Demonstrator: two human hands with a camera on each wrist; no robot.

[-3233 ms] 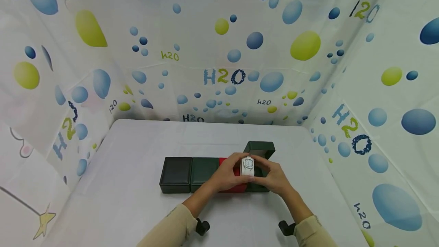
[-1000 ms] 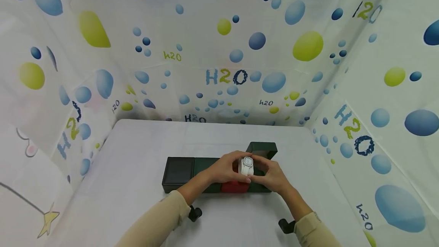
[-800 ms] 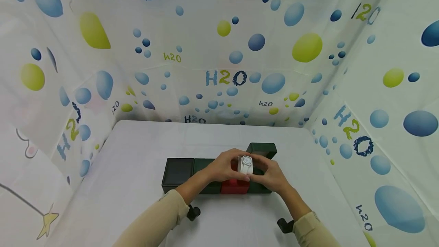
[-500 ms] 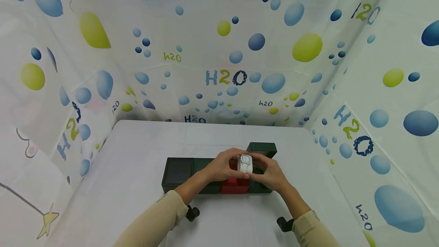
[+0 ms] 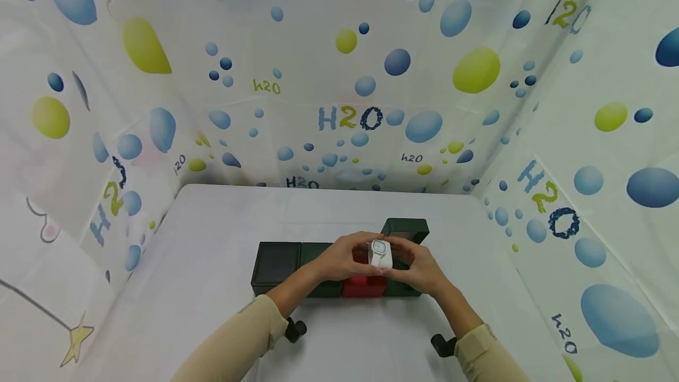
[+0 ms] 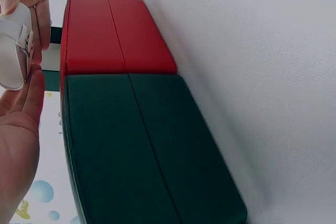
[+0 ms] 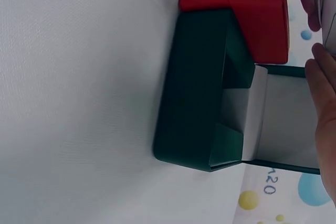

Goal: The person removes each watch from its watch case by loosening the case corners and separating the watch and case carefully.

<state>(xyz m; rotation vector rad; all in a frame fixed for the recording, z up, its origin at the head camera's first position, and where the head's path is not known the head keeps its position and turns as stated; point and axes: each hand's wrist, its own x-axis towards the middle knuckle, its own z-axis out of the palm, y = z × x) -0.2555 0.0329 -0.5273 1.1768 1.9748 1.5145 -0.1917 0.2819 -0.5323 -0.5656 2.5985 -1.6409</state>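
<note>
Both hands hold a wristwatch (image 5: 379,247) with a white strap, wrapped round a white watch cushion (image 6: 11,56). My left hand (image 5: 345,257) grips it from the left and my right hand (image 5: 419,267) from the right, thumbs at the near end, fingers at the far end. In the head view they are over the red box (image 5: 363,287) and the open green box (image 7: 197,87). That green box has its lid (image 5: 405,229) standing up at the back and shows a pale lining (image 7: 289,114). The left wrist view shows the strap buckle (image 6: 24,43) on the cushion's side.
A black box (image 5: 276,267) and a second green box (image 6: 142,150), lid down, continue the row to the left. The boxes stand side by side on a white-covered table (image 5: 212,311). A printed curtain (image 5: 297,63) encloses the back and sides.
Since the earliest frame, my left forearm has swung outward to the left, uncovering more of the red box's front. The watch's tilt has varied a little between the hands, which keep their hold.
</note>
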